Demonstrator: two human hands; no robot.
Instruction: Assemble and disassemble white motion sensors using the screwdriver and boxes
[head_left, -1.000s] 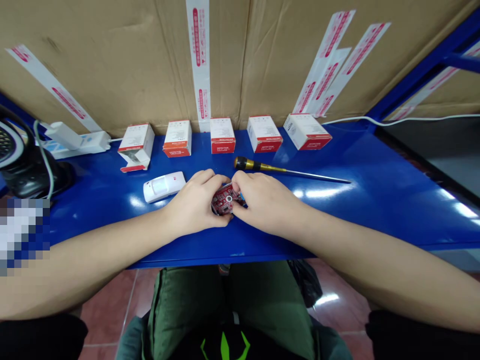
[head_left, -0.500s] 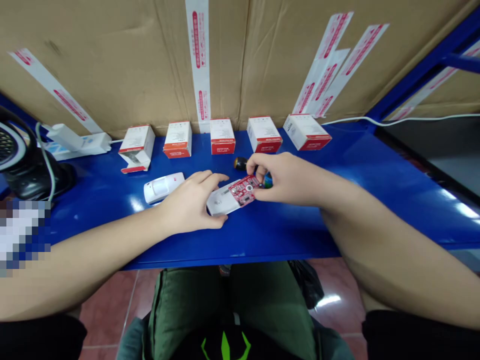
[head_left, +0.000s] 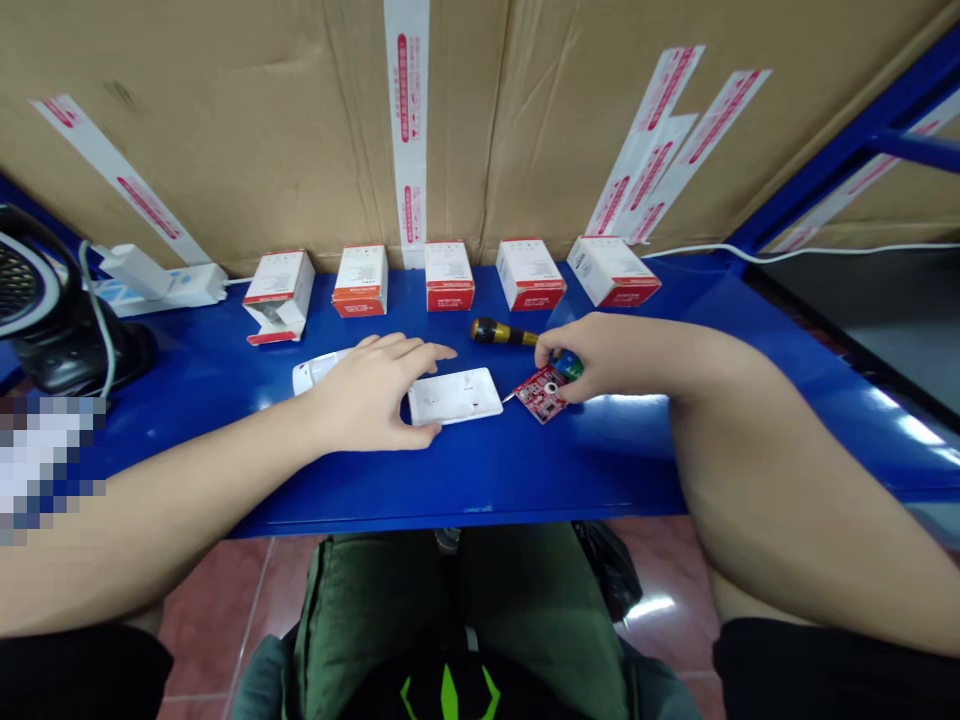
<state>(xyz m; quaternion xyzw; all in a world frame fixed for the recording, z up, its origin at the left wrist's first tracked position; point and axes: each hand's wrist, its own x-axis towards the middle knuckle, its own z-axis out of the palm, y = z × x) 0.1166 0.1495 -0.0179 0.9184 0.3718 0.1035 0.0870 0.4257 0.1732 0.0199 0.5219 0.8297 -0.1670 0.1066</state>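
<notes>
Shows part of a white shell (head_left: 319,372), then spreads the left hand (head_left: 375,395), thumb and fingers apart around the left end of the cover (head_left: 456,396). Lies flat on the counter (head_left: 465,480), white, shallow, with rounded corners. Shows a thin metal tip (head_left: 509,397), then the board (head_left: 543,396): red, angled cornerwise, dotted with small parts around a white ring. Pinches its right side in the right hand (head_left: 574,370), by a blue-green handle (head_left: 568,365).

The red circuit board (head_left: 536,397), component side showing, is turned at an angle, its one corner in the right hand (head_left: 596,362). The white case (head_left: 456,396), shallow and empty, lies flat, its end within the loosely opened left hand (head_left: 375,393).
</notes>
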